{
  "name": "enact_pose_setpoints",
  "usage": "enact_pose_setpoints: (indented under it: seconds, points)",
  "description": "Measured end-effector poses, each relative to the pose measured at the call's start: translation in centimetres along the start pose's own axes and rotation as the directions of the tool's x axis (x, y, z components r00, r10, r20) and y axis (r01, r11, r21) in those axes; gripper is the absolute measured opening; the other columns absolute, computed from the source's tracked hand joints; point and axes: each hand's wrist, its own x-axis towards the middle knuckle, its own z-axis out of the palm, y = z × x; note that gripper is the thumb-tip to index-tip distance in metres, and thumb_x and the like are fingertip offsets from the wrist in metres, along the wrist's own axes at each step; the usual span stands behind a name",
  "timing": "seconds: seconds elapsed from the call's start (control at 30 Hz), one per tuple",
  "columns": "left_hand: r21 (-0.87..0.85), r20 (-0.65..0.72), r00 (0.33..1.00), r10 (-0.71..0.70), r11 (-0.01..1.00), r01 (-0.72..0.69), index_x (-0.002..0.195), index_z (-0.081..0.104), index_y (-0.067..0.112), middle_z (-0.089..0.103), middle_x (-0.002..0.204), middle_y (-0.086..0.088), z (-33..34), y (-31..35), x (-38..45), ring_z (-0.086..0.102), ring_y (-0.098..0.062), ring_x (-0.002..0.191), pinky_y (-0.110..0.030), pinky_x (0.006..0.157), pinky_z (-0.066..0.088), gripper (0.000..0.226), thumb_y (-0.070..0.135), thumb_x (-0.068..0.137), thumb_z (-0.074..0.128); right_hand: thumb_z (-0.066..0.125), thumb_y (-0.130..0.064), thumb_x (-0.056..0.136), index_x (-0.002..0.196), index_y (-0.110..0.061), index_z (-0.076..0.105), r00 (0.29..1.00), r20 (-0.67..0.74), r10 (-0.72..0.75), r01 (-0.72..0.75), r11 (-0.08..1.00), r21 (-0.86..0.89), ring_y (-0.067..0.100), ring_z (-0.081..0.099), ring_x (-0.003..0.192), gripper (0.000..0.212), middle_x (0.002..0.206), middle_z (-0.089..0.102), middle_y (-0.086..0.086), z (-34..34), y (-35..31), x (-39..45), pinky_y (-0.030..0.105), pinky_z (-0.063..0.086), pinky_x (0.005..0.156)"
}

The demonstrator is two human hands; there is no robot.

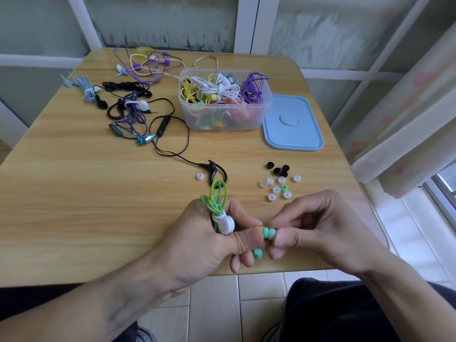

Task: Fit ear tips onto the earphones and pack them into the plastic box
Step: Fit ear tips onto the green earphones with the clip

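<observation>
The left hand (pixel 209 233) is curled round a bundle of green and yellow earphone cable (pixel 216 196) bound by a white round clip (pixel 225 224), its thumb and forefinger pinching one earbud so that the bud's long axis runs left to right, nozzle toward the other hand. The right hand (pixel 318 228) meets it head-on, thumb and fingers pinching a mint-green silicone ear tip (pixel 269 233) at the bud's end; whether the tip is fully seated I cannot tell. A second mint-green tipped earbud (pixel 257 253) hangs just below the left fingers.

The move turns on that shared axis — the tip likely needs pushing straight leftward along the bud.

Just beyond the right hand lies a scatter of loose clear and black ear tips (pixel 280 183), the right hand being the nearer. Farther off stands the clear plastic box (pixel 225 119), already holding coiled earphones, with its light blue lid (pixel 293 124) flat to its right. Untipped earphones (pixel 133 107) lie far left on the wooden table (pixel 86 193).
</observation>
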Motion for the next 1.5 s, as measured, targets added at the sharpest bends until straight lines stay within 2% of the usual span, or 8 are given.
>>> enact_pose_setpoints:
  seconds: [0.17, 0.4, 0.63, 0.9, 1.13, 1.23, 1.37, 1.5]
  points:
    - [0.029, -0.035, 0.999, 0.006, 1.0, -0.005, 0.066, 0.065, 0.015, 0.061, 0.053, -0.013, 0.1, -0.2, 0.1, 0.052, -0.023, 0.045, -0.022, 0.042, 0.042, 0.014, 0.013, 0.072, 0.077, 0.077, -0.001, 0.069, 0.08, -0.007, 0.079, 0.999, -0.01, -0.046, 0.045, 0.998, -0.046, 0.025, 0.073, 0.062, 0.013, 0.07, 0.074, 0.015, 0.0, 0.4, 0.1, 0.029, 0.059, 0.065]
    - [0.264, -0.125, 0.979, 0.16, 0.957, -0.122, 0.068, 0.061, 0.009, 0.061, 0.05, -0.013, 0.1, 0.3, 0.2, 0.05, -0.014, 0.037, -0.022, 0.04, 0.041, 0.02, -0.003, 0.076, 0.075, 0.072, 0.0, 0.072, 0.079, -0.005, 0.079, 0.998, -0.007, -0.057, 0.057, 0.998, 0.04, 0.022, 0.073, 0.061, 0.011, 0.071, 0.075, 0.013, 0.3, 1.0, 0.5, 0.026, 0.058, 0.064]
    - [-0.044, -0.12, 0.99, -0.076, 0.996, 0.071, 0.067, 0.055, 0.003, 0.061, 0.055, -0.014, -1.1, 1.8, 1.1, 0.054, -0.015, 0.042, -0.018, 0.034, 0.036, 0.021, 0.006, 0.06, 0.075, 0.073, -0.002, 0.075, 0.087, 0.004, 0.076, 0.978, 0.0, -0.208, 0.208, 0.977, 0.044, 0.024, 0.072, 0.065, 0.013, 0.078, 0.074, 0.009, 0.7, 1.0, 2.6, 0.029, 0.057, 0.066]
    - [-0.036, -0.193, 0.977, -0.089, 0.996, 0.084, 0.064, 0.051, 0.003, 0.061, 0.056, -0.013, -4.1, 3.9, 3.2, 0.05, -0.012, 0.04, -0.016, 0.034, 0.033, 0.013, 0.004, 0.064, 0.064, 0.074, -0.002, 0.075, 0.094, -0.002, 0.072, 0.968, 0.026, -0.251, 0.252, 0.968, -0.025, 0.022, 0.074, 0.069, 0.019, 0.08, 0.076, 0.011, 1.6, -0.8, 7.4, 0.031, 0.061, 0.068]
    - [0.087, -0.306, 0.944, 0.126, 0.991, -0.104, 0.068, 0.056, 0.003, 0.063, 0.058, -0.012, -5.0, 3.5, 4.0, 0.055, -0.016, 0.045, -0.019, 0.037, 0.038, 0.015, 0.009, 0.063, 0.069, 0.072, -0.002, 0.086, 0.096, 0.001, 0.075, 0.95, -0.151, -0.273, 0.254, 0.958, -0.132, 0.024, 0.072, 0.067, 0.01, 0.078, 0.076, 0.011, 2.8, 0.1, 8.4, 0.036, 0.061, 0.068]
    - [0.225, -0.364, 0.892, 0.268, 0.955, -0.195, 0.072, 0.056, 0.003, 0.063, 0.053, -0.008, -5.0, 2.8, 4.2, 0.056, -0.021, 0.046, -0.021, 0.039, 0.04, 0.017, 0.001, 0.072, 0.073, 0.071, -0.003, 0.088, 0.105, 0.002, 0.074, 0.953, -0.196, -0.231, 0.224, 0.973, -0.059, 0.028, 0.072, 0.072, 0.018, 0.082, 0.076, 0.017, 3.2, 0.2, 8.1, 0.045, 0.062, 0.077]
    - [0.536, -0.303, 0.81, 0.502, 0.793, -0.29, 0.072, 0.061, 0.007, 0.062, 0.057, -0.012, -4.6, 2.5, 4.1, 0.058, -0.011, 0.042, -0.02, 0.042, 0.044, 0.017, -0.002, 0.077, 0.075, 0.067, 0.001, 0.089, 0.106, 0.009, 0.071, 0.972, -0.205, -0.11, 0.144, 0.977, 0.157, 0.026, 0.066, 0.07, 0.02, 0.077, 0.071, 0.021, 3.6, 0.1, 7.7, 0.033, 0.06, 0.072]
    - [0.577, -0.275, 0.776, 0.567, 0.743, -0.339, 0.074, 0.062, 0.008, 0.061, 0.063, -0.006, -4.5, 2.6, 4.1, 0.06, -0.009, 0.047, -0.015, 0.044, 0.043, 0.019, -0.005, 0.077, 0.075, 0.068, -0.004, 0.089, 0.106, 0.008, 0.071, 0.989, -0.144, -0.027, 0.055, 0.98, 0.189, 0.018, 0.062, 0.064, 0.021, 0.072, 0.068, 0.014, 3.2, -0.2, 7.8, 0.022, 0.054, 0.063]
